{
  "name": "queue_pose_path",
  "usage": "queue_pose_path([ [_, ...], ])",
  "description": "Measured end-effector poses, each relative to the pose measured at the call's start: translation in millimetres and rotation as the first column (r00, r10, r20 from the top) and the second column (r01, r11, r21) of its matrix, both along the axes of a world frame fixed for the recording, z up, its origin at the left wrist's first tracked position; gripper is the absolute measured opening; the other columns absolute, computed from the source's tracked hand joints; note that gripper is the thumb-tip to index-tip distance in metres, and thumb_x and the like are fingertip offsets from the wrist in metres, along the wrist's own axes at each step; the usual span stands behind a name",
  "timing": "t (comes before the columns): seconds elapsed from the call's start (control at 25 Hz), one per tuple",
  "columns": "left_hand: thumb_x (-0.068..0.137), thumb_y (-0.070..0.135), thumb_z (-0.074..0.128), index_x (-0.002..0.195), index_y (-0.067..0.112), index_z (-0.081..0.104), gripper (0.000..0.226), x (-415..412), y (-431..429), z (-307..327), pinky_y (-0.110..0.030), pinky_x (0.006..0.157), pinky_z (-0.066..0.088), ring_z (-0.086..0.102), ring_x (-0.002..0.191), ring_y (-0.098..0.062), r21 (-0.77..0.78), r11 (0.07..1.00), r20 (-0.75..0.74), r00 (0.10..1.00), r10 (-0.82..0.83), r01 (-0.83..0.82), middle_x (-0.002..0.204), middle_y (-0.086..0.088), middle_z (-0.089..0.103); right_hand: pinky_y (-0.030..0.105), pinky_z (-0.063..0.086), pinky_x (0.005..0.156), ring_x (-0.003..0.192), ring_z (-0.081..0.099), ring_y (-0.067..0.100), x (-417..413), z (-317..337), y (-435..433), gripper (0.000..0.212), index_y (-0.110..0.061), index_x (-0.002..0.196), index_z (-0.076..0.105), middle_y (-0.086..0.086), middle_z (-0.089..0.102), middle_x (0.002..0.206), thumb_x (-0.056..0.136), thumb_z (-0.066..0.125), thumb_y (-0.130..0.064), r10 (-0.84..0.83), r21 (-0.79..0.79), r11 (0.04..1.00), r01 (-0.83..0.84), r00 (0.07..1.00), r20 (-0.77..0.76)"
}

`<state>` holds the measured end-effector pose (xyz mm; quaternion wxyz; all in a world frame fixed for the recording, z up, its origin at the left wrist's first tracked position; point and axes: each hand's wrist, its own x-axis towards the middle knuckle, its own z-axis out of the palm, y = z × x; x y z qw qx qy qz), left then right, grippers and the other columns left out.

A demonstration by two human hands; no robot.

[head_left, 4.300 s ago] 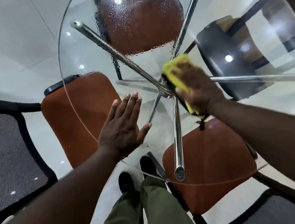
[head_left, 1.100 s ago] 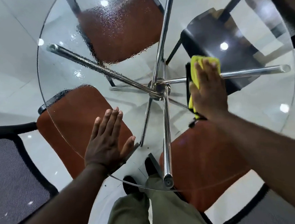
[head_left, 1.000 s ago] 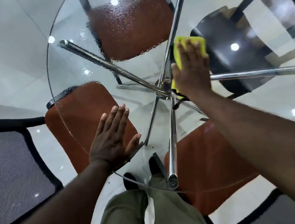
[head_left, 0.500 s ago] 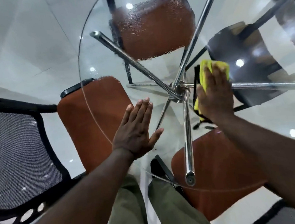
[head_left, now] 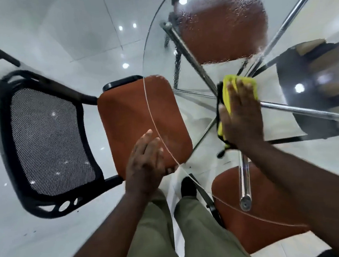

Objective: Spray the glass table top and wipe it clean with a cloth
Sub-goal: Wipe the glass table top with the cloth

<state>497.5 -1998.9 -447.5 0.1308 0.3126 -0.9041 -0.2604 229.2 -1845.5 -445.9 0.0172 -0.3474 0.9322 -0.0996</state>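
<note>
The round glass table top (head_left: 320, 156) fills the right of the head view, its rim curving past an orange seat. Spray droplets (head_left: 217, 32) still bead its far part. My right hand (head_left: 242, 115) lies flat with straight fingers and presses a folded yellow cloth (head_left: 226, 94) onto the glass near the middle, above the chrome hub. A dark edge of the cloth shows on its left. My left hand (head_left: 146, 163) rests at the near-left rim of the glass, fingers fairly straight, holding nothing. No spray bottle is in view.
Chrome legs (head_left: 244, 185) radiate under the glass. An orange-seated chair with a black mesh back (head_left: 48, 137) stands left, partly under the rim. More orange seats lie far (head_left: 223, 27) and near right (head_left: 260, 218), a black chair (head_left: 312, 87) right. My legs stand by the rim.
My left hand has slid from the glass surface back to the near-left rim. My right hand keeps the cloth pressed near the hub. The view has swung left, bringing the mesh chair in.
</note>
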Motion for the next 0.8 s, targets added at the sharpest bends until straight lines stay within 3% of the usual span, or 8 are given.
queue_pose_path([
  [0.12, 0.094, 0.015, 0.072, 0.102, 0.012, 0.078, 0.011, -1.2, 2.5, 5.3, -0.035, 0.093, 0.058, 0.074, 0.099, -0.019, 0.316, 0.865, 0.003, 0.913, 0.409, -0.389, 0.105, -0.004, 0.079, 0.059, 0.019, 0.130, 0.166, 0.010, 0.026, 48.9, 0.8, -77.9, 0.071, -0.030, 0.171, 0.022, -0.001, 0.013, 0.180, 0.105, 0.042, -0.051, 0.186, 0.010, 0.982, -0.187, 0.979, 0.085],
  [0.2, 0.093, 0.018, 0.073, 0.093, 0.018, 0.077, 0.005, -8.5, -1.8, 9.6, -0.038, 0.082, 0.062, 0.076, 0.079, -0.014, 0.575, 0.598, 0.101, 0.774, 0.625, -0.558, 0.082, 0.002, 0.079, 0.056, 0.018, 0.131, 0.167, 0.007, 0.022, 95.9, 2.8, -57.7, 0.071, -0.034, 0.170, 0.021, -0.005, 0.011, 0.180, 0.106, 0.046, -0.051, 0.417, 0.034, 0.905, -0.424, 0.900, 0.123],
  [0.28, 0.093, 0.014, 0.073, 0.086, 0.018, 0.074, 0.008, -13.2, -11.3, 16.3, -0.047, 0.078, 0.065, 0.078, 0.072, -0.019, 0.752, 0.345, 0.167, 0.668, 0.725, -0.562, 0.075, -0.003, 0.077, 0.056, 0.025, 0.129, 0.166, 0.014, 0.021, 114.3, 8.7, -2.2, 0.069, -0.033, 0.168, 0.030, -0.005, 0.019, 0.178, 0.106, 0.052, -0.051, 0.600, 0.037, 0.795, -0.605, 0.795, 0.093],
  [0.48, 0.093, 0.011, 0.070, 0.085, 0.019, 0.070, 0.011, -10.3, -25.3, 26.3, -0.048, 0.073, 0.065, 0.075, 0.068, -0.022, 0.764, 0.323, 0.155, 0.645, 0.748, -0.558, 0.081, -0.008, 0.077, 0.059, 0.031, 0.126, 0.164, 0.022, 0.024, 87.9, 13.9, 27.8, 0.070, -0.031, 0.165, 0.038, -0.002, 0.029, 0.175, 0.101, 0.060, -0.050, 0.698, 0.057, 0.712, -0.700, 0.714, 0.049],
  [0.56, 0.093, 0.012, 0.070, 0.084, 0.020, 0.069, 0.012, -3.2, -24.4, 20.5, -0.048, 0.073, 0.065, 0.074, 0.066, -0.020, 0.748, 0.306, 0.161, 0.608, 0.777, -0.589, 0.081, -0.008, 0.077, 0.057, 0.025, 0.129, 0.164, 0.023, 0.024, 81.7, 13.0, -7.0, 0.065, -0.032, 0.163, 0.043, -0.002, 0.032, 0.174, 0.102, 0.054, -0.051, 0.872, 0.074, 0.480, -0.874, 0.484, 0.071],
  [0.68, 0.096, 0.018, 0.067, 0.083, 0.022, 0.067, 0.013, 2.2, -19.8, 12.7, -0.046, 0.072, 0.064, 0.073, 0.063, -0.017, 0.738, 0.279, 0.190, 0.586, 0.788, -0.614, 0.079, -0.003, 0.076, 0.057, 0.024, 0.129, 0.151, 0.046, 0.029, 63.9, 10.9, -76.7, 0.062, -0.027, 0.138, 0.068, 0.006, 0.062, 0.150, 0.092, 0.050, -0.063, 0.991, 0.168, 0.047, -0.985, 0.067, 0.119],
  [0.72, 0.097, 0.020, 0.066, 0.083, 0.021, 0.066, 0.014, 2.8, -19.5, 12.5, -0.045, 0.069, 0.062, 0.071, 0.060, -0.016, 0.749, 0.264, 0.186, 0.576, 0.796, -0.607, 0.078, -0.002, 0.075, 0.057, 0.027, 0.128, 0.140, 0.055, 0.030, 61.1, 10.7, -105.5, 0.062, -0.024, 0.124, 0.073, 0.007, 0.069, 0.134, 0.088, 0.048, -0.068, 0.994, 0.224, 0.026, -0.974, 0.049, 0.099],
  [0.8, 0.099, 0.024, 0.065, 0.083, 0.019, 0.065, 0.017, 6.4, -21.2, 12.5, -0.040, 0.061, 0.057, 0.068, 0.058, -0.016, 0.784, 0.229, 0.168, 0.552, 0.817, -0.577, 0.077, -0.002, 0.075, 0.056, 0.030, 0.126, 0.125, 0.062, 0.031, 54.5, 18.0, -168.0, 0.068, -0.022, 0.106, 0.075, 0.008, 0.072, 0.114, 0.080, 0.041, -0.074, 0.979, 0.301, 0.169, -0.938, 0.196, 0.061],
])
